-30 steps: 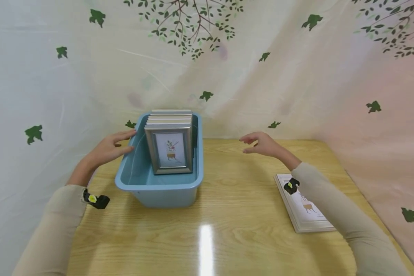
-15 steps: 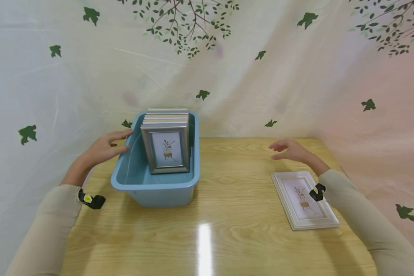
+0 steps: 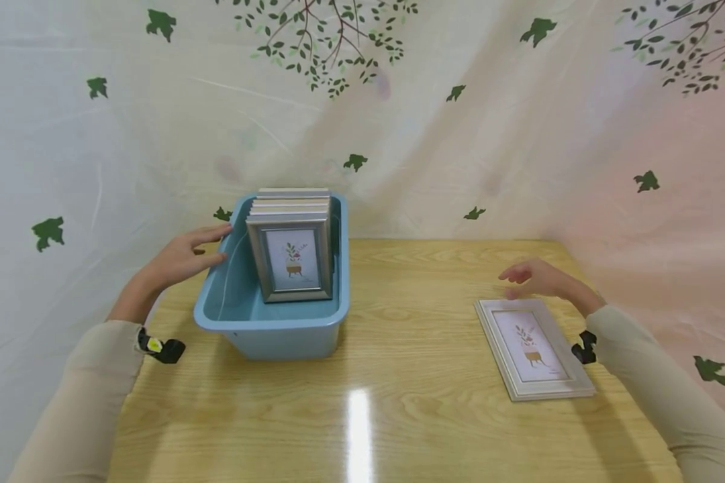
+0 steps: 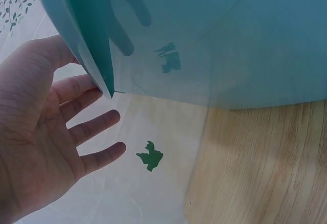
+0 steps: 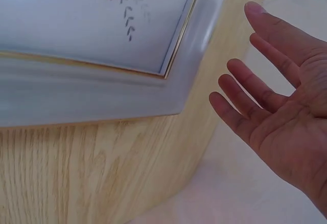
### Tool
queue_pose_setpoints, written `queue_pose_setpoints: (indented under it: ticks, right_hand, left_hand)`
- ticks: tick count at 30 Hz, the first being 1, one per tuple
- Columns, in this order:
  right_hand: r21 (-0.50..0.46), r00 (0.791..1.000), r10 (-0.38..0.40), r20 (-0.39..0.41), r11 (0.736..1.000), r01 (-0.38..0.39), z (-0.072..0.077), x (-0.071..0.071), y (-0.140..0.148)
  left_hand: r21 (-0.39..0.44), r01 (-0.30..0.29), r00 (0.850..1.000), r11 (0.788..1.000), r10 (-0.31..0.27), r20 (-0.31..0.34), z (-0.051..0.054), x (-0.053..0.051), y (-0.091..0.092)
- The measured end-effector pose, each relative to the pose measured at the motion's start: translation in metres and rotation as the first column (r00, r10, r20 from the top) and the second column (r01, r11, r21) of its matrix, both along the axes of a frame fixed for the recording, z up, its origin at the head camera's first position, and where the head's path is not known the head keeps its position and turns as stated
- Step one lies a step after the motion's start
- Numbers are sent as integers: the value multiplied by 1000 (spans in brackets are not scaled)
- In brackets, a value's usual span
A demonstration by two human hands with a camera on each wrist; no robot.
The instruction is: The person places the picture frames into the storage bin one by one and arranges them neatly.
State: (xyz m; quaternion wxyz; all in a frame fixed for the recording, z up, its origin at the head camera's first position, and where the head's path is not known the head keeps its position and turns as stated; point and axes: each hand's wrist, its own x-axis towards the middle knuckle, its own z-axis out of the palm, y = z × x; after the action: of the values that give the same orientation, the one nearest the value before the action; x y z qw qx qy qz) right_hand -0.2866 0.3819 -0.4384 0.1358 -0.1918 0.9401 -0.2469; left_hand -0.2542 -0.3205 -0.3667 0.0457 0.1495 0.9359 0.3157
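A light blue plastic bin [image 3: 272, 326] holds several picture frames [image 3: 293, 261] leaning upright in a row; the front one is silver-grey with a potted-plant print. My left hand [image 3: 184, 258] touches the bin's left rim, its thumb and index fingertips at the edge in the left wrist view, the other fingers [image 4: 97, 129] spread and straight. To the right, a white picture frame [image 3: 552, 390] lies face up on the table, apparently on top of another. Just beyond its far edge hovers my right hand [image 3: 540, 278], fingers relaxed and holding nothing; the right wrist view shows a gap to the frame [image 5: 127, 98].
The wooden table [image 3: 411, 402] has a bright light reflection in front. A pale fabric backdrop [image 3: 411, 147] with printed leaves and branches hangs behind and at both sides. Bare wood lies between the bin and the white frame.
My right hand has moved right and toward me, from the table's middle to the white frame's far edge, uncovering that frame. The left hand stays at the bin's rim.
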Motion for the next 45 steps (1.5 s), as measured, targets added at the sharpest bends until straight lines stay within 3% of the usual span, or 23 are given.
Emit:
queue_pose_setpoints:
  ticks: [12, 21, 32, 45]
  right_hand:
    - [43, 995, -58, 79, 998, 54, -11, 9, 27]
    - [35, 993, -82, 88, 996, 79, -26, 11, 32]
    - [25, 986, -124, 116, 992, 122, -29, 13, 36]
    - [30, 977, -209, 35, 978, 208, -43, 10, 36]
  left_hand:
    - [11, -5, 1000, 1000, 5, -9, -2, 4, 1]
    - [17, -12, 1000, 1000, 12, -15, -3, 6, 1]
    - [14, -16, 1000, 1000, 17, -8, 0, 6, 2]
    - [25, 6, 1000, 1000, -6, -9, 1, -2, -1]
